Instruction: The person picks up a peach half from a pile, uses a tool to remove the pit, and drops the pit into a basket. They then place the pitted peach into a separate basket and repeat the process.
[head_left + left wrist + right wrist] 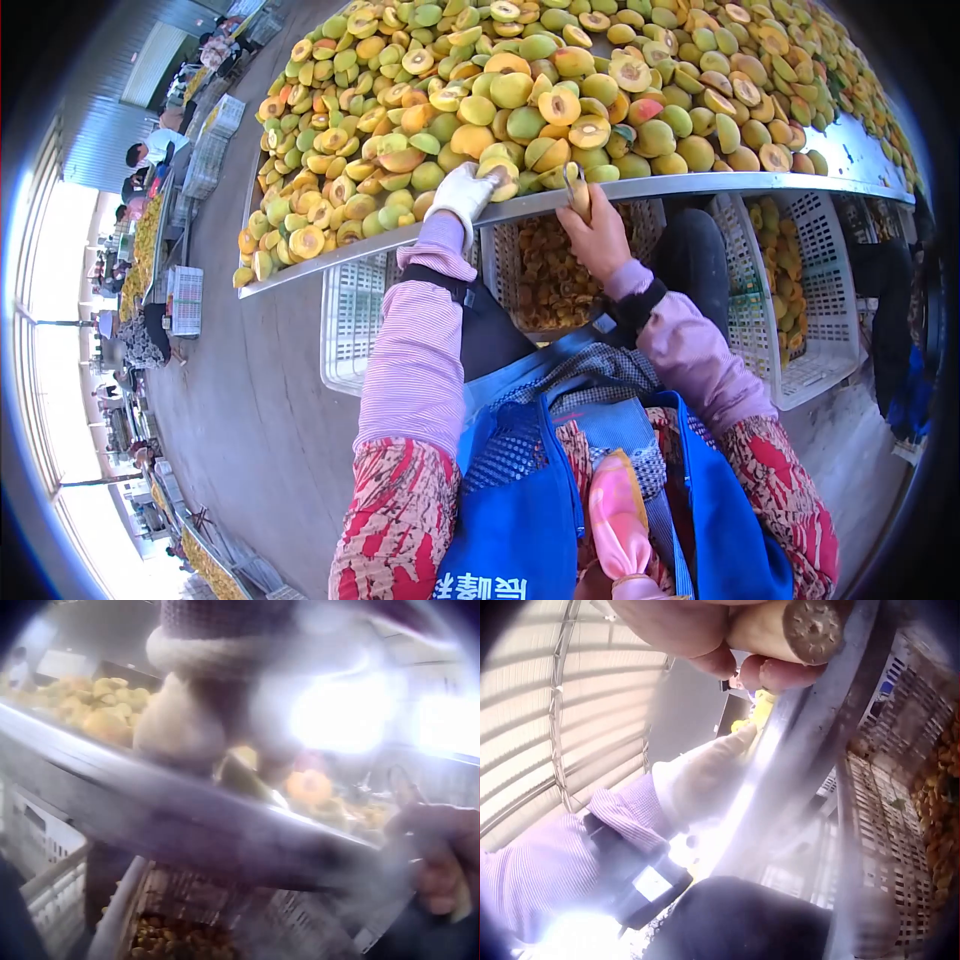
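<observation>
My left hand [462, 196], in a white glove, holds a yellow-green peach half [503, 182] over the near metal rim of the table. My bare right hand [600, 237] grips a pitting tool [576, 188] with a narrow metal loop. Its loop points up, just right of the peach half and apart from it. In the right wrist view, the round butt of its wooden handle [810, 631] sticks out between the fingers. Halved peaches [420, 130], many with stones in them, cover the tabletop beyond both hands. Glare blurs the left wrist view.
Below the rim stands a crate [490, 285] holding small brown pieces. White plastic crates [350, 335] stand on either side, the right crate [825, 270] holding peach pieces. A metal rim [340, 258] edges the table. People work at other fruit-covered tables [142, 245] far left.
</observation>
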Demonstrator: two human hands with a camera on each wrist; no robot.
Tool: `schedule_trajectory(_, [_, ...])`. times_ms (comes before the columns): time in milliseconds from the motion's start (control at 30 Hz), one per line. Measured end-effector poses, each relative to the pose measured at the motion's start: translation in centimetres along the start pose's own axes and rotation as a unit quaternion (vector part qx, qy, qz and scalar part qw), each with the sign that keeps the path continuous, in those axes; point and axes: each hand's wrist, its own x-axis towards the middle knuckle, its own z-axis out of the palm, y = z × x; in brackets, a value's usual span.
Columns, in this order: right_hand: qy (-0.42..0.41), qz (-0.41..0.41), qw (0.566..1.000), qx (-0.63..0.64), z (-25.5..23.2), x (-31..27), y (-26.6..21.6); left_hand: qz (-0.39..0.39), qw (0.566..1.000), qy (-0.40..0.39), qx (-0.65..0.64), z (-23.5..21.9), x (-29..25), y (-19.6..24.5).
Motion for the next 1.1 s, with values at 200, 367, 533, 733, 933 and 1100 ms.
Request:
schedule_trajectory(200, [-0.005, -0.019, 1.000, 0.022, -1.1, -0.2, -1.0, 0.062, 0.983, 0.172, -0.001, 2.0, -3.3, 4.1])
schedule_trajectory(367, [0.012, -0.138, 0.990, -0.038, -0.4, 0.0, -2.9, 0.143, 0.928, 0.167, -0.301, 4.6, -9.4, 5.0])
schedule_trajectory(533, [-0.039, -0.125, 0.990, -0.058, 0.3, -3.0, -2.6, 0.115, 0.891, 0.082, -0.431, 6.9, -13.3, 2.3])
schedule_trajectory(733, [0.023, -0.181, 0.977, -0.109, 1.2, -4.3, -1.9, -0.053, 0.588, -0.074, -0.804, 8.3, -13.0, 2.4])
schedule_trajectory(933, [0.002, -0.242, 0.962, -0.125, 0.7, -3.3, 0.2, -0.009, 0.670, -0.127, -0.731, 8.8, -12.6, 1.5])
schedule_trajectory(1100, [-0.052, -0.141, 0.987, -0.056, 0.7, -3.1, 0.5, -0.014, 0.613, -0.120, -0.781, 10.5, -11.5, 0.9])
